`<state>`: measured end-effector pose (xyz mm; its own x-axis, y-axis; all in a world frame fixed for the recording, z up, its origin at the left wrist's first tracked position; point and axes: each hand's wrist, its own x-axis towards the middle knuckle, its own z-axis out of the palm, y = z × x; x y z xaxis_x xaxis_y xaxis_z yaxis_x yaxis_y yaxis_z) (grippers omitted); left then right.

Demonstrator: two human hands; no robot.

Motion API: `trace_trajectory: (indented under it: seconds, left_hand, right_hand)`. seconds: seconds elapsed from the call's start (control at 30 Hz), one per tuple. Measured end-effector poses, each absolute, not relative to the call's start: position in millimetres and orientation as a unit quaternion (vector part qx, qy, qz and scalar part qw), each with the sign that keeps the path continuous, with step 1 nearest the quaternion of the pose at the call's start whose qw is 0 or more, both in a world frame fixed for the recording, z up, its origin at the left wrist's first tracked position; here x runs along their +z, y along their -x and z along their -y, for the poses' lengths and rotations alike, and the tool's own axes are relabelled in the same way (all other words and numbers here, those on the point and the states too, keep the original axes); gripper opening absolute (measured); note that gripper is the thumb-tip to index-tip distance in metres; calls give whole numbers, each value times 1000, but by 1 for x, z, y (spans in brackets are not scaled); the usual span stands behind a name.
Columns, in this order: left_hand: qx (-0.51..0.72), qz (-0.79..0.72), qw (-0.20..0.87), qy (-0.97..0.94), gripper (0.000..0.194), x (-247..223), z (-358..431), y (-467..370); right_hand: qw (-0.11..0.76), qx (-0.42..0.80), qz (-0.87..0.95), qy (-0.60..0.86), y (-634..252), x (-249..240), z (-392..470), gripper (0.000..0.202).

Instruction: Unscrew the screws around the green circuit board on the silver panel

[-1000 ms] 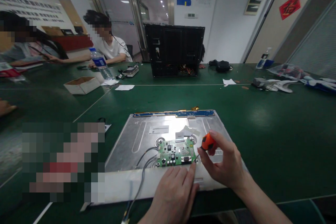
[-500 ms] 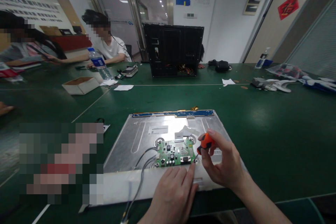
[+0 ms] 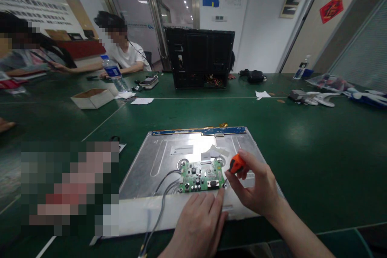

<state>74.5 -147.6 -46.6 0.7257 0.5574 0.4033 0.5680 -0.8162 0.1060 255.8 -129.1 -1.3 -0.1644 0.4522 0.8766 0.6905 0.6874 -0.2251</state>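
Observation:
A silver metal display panel [image 3: 169,157] lies back-up on the green table. A small green circuit board [image 3: 202,176] sits on its near half, with grey cables [image 3: 163,193] running off toward me. My right hand [image 3: 256,187] grips an orange-handled screwdriver [image 3: 236,164], whose tip rests at the board's near right corner. My left hand [image 3: 199,221] lies flat on the panel's near edge, fingertips touching just below that same corner.
A black computer case [image 3: 200,58] stands at the table's far middle. A cardboard box [image 3: 92,97], water bottle [image 3: 114,73] and papers lie far left, where two people sit. White parts [image 3: 314,97] lie far right. A blurred patch covers the near left.
The screwdriver handle has shifted slightly left and turned in my right hand. My left hand has stayed on the panel's edge.

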Motion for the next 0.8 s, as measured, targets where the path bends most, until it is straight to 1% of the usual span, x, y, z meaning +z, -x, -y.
trace_trajectory:
  seconds: [0.3, 0.63, 0.8]
  left_hand:
    - [-226, 300, 19, 926, 35, -46, 148, -76]
    - [-221, 302, 14, 927, 32, -48, 147, -74]
    - [-226, 304, 14, 925, 31, -47, 148, -75]
  right_hand:
    - [520, -80, 762, 376, -256, 0, 131, 61]
    - [517, -112, 760, 378, -257, -5, 127, 62]
    - [516, -96, 768, 368, -255, -1, 127, 61]
